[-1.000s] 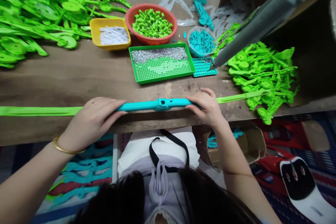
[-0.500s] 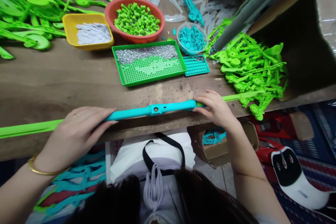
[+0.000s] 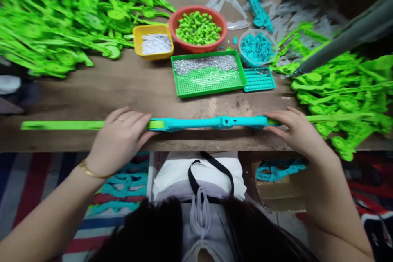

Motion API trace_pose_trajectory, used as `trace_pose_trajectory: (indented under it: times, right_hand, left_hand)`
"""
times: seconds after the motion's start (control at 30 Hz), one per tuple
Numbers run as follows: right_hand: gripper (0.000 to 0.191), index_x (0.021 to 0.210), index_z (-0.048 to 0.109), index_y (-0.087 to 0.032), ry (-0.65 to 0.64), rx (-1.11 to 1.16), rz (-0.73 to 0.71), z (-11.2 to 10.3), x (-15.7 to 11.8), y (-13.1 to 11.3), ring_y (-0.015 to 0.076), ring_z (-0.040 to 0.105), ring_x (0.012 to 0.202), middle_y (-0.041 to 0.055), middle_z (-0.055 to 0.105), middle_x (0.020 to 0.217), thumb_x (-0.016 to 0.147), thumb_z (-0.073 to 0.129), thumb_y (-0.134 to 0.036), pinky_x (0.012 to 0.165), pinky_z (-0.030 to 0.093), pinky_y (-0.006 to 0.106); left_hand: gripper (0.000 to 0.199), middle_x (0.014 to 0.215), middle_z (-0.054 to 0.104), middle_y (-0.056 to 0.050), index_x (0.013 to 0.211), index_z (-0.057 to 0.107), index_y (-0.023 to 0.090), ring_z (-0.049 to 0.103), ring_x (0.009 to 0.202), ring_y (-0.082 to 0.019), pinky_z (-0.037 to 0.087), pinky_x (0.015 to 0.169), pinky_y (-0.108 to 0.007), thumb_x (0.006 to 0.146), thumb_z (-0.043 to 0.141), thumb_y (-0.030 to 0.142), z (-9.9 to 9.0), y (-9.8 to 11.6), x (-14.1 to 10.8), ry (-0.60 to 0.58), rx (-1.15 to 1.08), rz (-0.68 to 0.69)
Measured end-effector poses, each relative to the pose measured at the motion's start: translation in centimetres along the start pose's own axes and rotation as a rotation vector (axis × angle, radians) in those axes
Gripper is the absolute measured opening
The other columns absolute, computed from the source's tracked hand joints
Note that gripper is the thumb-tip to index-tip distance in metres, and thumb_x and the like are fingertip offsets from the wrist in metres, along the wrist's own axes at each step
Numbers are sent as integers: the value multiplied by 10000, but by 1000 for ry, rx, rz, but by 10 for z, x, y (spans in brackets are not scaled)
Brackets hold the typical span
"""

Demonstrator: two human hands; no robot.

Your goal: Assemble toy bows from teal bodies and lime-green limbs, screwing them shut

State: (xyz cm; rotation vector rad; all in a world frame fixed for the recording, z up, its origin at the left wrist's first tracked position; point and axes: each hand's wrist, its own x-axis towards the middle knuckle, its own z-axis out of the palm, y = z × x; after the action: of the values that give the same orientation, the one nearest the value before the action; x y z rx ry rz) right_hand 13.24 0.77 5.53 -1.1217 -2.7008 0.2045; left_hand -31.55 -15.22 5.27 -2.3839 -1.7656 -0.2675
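A long assembly lies level along the table's front edge: a blue middle piece (image 3: 199, 123) with a green bar (image 3: 64, 125) reaching out at the left and another green bar (image 3: 344, 118) at the right. My left hand (image 3: 123, 137) is closed round the left green bar, close to where it meets the blue piece. At the other joint, my right hand (image 3: 291, 131) pinches the bar beside the blue piece's right end. A small hole shows in the blue piece between my hands.
Beyond the assembly stand a green tray (image 3: 211, 90) of metal pins, a blue tray (image 3: 259, 84), a yellow bowl (image 3: 153, 54), a red bowl (image 3: 198, 45) and a clear tub (image 3: 258, 62). Green parts (image 3: 92, 16) pile up left; more (image 3: 346, 98) lie right, near a grey pole (image 3: 344, 37).
The view has shifted left. My left hand has moved off the blue piece's left end onto the green bar, uncovering the joint. The assembly looks more level.
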Motion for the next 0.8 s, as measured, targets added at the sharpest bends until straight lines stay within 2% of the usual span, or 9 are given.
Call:
trace_pose_trajectory:
  times: [0.1,0.2,0.3,0.4,0.5,0.57,0.6,0.7,0.8]
  right_hand:
    - [423,1175,651,-265,107,-25,-30,-9,13,-25,285,672,1046,93,720,1150,885,544,-555,1019,440,551]
    - [395,1251,592,-285,260,-5,-97,-9,35,-78,265,648,1079,83,711,1160,894,584,-454,1038,433,484]
    - [392,1230,594,-211,179,-59,-249,7,60,-129,268,648,1016,104,712,1156,901,582,-424,963,447,452]
    - [287,1146,629,-184,115,-199,-297,27,76,-150,245,640,869,82,742,1052,926,552,-352,869,432,424]
    - [205,1090,645,-203,163,-247,-311,36,81,-148,216,614,803,38,752,939,934,542,-287,811,410,379]
    - [200,1085,646,-203,185,-244,-328,36,79,-145,210,605,800,33,750,932,929,552,-285,790,401,367]
    - [199,1086,646,-203,191,-242,-332,35,78,-144,209,602,802,33,750,935,927,555,-282,787,398,366]
    - [198,1084,650,-200,195,-232,-331,34,76,-144,209,598,807,41,750,944,924,555,-270,781,395,365]
    - [209,1090,649,-185,189,-212,-318,36,76,-144,214,601,815,52,748,946,923,549,-262,819,411,374]
  left_hand:
    - [352,927,722,-137,1128,661,132,669,891,-304,488,949,-489,934,497,376,2,12,9,-49,-34,-77]
    - [350,1037,711,-167,1196,635,121,645,1052,-331,450,1007,-526,911,542,301,4,34,18,-12,-47,-157]
    - [375,1193,666,-169,1237,598,153,586,1194,-337,427,1038,-545,875,597,253,10,62,14,194,-45,-158]
    - [223,960,707,-75,1041,630,233,673,939,-241,529,859,-419,822,670,215,23,75,-8,400,-222,-46]
    - [157,686,585,16,804,539,232,588,638,-141,497,626,-295,810,694,205,35,58,-30,602,-456,-405]
    - [263,777,602,19,898,517,240,601,668,-123,502,619,-265,774,748,262,37,34,-34,738,-675,-711]
    - [374,879,636,0,984,510,249,641,754,-136,529,666,-273,736,785,300,37,21,-33,734,-829,-764]
    - [482,991,690,-54,1013,526,234,689,958,-216,571,815,-361,669,830,381,32,-10,-22,586,-1193,-707]
    - [410,831,710,-28,866,549,210,720,857,-238,588,816,-423,641,850,376,29,-21,-14,561,-1294,-665]
